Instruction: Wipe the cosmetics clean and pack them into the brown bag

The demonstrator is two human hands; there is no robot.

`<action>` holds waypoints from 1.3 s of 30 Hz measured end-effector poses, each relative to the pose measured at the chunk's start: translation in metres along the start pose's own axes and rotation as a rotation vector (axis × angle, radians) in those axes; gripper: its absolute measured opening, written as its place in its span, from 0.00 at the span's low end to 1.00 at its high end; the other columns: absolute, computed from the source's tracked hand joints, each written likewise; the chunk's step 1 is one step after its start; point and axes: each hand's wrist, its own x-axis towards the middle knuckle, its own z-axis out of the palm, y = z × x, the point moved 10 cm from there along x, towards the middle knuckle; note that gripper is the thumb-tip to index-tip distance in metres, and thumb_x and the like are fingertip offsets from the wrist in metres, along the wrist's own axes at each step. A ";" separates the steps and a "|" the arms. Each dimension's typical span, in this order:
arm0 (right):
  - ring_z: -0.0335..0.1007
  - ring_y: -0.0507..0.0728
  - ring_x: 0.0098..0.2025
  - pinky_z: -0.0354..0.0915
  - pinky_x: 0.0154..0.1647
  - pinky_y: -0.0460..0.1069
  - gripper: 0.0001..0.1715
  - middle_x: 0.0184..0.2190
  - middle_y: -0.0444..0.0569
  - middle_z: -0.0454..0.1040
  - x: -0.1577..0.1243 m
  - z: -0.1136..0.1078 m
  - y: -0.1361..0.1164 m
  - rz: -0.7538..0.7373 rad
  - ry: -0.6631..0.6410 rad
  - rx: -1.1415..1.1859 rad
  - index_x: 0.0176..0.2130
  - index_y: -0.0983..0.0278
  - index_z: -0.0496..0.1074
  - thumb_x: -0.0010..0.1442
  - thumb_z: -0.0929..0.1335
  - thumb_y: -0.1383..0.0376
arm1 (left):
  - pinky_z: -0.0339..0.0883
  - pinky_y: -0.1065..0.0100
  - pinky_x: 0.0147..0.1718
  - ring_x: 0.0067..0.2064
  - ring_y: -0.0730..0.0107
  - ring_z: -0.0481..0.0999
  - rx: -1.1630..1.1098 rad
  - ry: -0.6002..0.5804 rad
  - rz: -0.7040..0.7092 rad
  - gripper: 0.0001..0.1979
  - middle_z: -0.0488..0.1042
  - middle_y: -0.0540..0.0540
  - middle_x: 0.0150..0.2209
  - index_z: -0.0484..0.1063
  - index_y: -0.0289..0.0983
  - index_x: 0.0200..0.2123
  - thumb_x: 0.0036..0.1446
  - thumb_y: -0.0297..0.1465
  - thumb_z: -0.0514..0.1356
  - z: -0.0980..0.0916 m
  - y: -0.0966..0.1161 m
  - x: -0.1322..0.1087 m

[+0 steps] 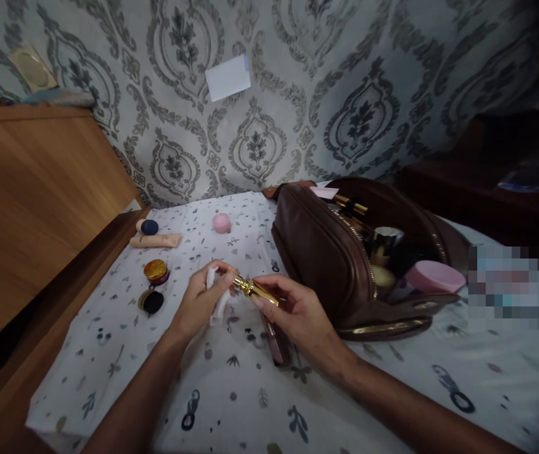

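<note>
My right hand (297, 302) grips a shiny gold cosmetic tube (267, 296), held tilted above the cloth. In my left hand (198, 296) is a crumpled white tissue (219, 308), and its thumb and fingers close around the tube's narrower ridged end. Whether the tube is a lipstick or another cosmetic cannot be made out. Under my right hand lies a dark brownish slim case (276, 343), partly covered by the fingers. Just right of that hand stands a brown cosmetic bag (316, 246), unzipped, with gold-capped bottles and a pink round container (434, 277) inside.
A patterned white cloth (231, 391) covers the surface. To the left lie a beige tube (156, 241), a dark-capped item (149, 227), an amber-lidded jar (156, 271) and a round black piece (152, 301). A pink round item (222, 222) sits near the wall. A wooden cabinet (37, 208) borders the left.
</note>
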 end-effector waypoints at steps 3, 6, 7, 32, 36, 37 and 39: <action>0.76 0.57 0.40 0.72 0.42 0.52 0.17 0.38 0.49 0.80 0.000 0.000 0.005 0.025 0.008 0.012 0.42 0.61 0.75 0.50 0.73 0.60 | 0.56 0.77 0.17 0.19 0.82 0.62 -0.053 0.004 0.002 0.18 0.68 0.54 0.25 0.69 0.37 0.36 0.60 0.47 0.61 -0.001 -0.004 0.001; 0.76 0.57 0.40 0.71 0.40 0.51 0.21 0.39 0.48 0.78 0.000 0.002 0.008 0.032 -0.003 0.025 0.44 0.61 0.73 0.48 0.73 0.62 | 0.56 0.78 0.16 0.18 0.81 0.62 -0.103 0.011 -0.001 0.18 0.68 0.55 0.24 0.69 0.37 0.36 0.59 0.47 0.61 -0.003 -0.009 0.003; 0.76 0.56 0.40 0.71 0.40 0.51 0.21 0.39 0.48 0.78 0.000 0.002 0.008 0.027 -0.005 0.027 0.44 0.61 0.72 0.48 0.73 0.63 | 0.56 0.78 0.16 0.18 0.81 0.62 -0.116 0.014 -0.001 0.18 0.68 0.55 0.24 0.68 0.37 0.36 0.59 0.47 0.62 -0.003 -0.010 0.004; 0.63 0.48 0.21 0.59 0.20 0.44 0.22 0.29 0.41 0.71 -0.006 0.017 0.015 0.159 -0.168 0.069 0.42 0.60 0.59 0.57 0.70 0.50 | 0.59 0.79 0.16 0.18 0.81 0.66 -0.214 0.036 -0.001 0.18 0.70 0.54 0.24 0.70 0.36 0.38 0.57 0.46 0.65 -0.001 -0.008 0.005; 0.63 0.49 0.21 0.59 0.21 0.45 0.24 0.24 0.42 0.70 -0.005 0.016 0.016 0.133 -0.196 -0.021 0.35 0.62 0.63 0.65 0.61 0.44 | 0.59 0.79 0.16 0.18 0.81 0.65 -0.220 0.041 -0.016 0.18 0.70 0.54 0.24 0.70 0.37 0.38 0.56 0.46 0.65 -0.002 -0.009 0.005; 0.63 0.49 0.21 0.59 0.21 0.45 0.25 0.24 0.43 0.70 -0.005 0.017 0.017 0.139 -0.202 -0.028 0.35 0.62 0.64 0.66 0.60 0.44 | 0.59 0.79 0.16 0.18 0.81 0.65 -0.216 0.043 -0.020 0.18 0.70 0.54 0.23 0.70 0.36 0.38 0.56 0.46 0.65 -0.002 -0.010 0.005; 0.63 0.49 0.22 0.59 0.21 0.45 0.25 0.25 0.42 0.70 -0.004 0.017 0.020 0.153 -0.196 0.002 0.41 0.62 0.66 0.63 0.63 0.44 | 0.59 0.79 0.16 0.19 0.81 0.65 -0.216 0.051 -0.022 0.18 0.70 0.55 0.24 0.70 0.36 0.38 0.56 0.46 0.65 -0.004 -0.011 0.005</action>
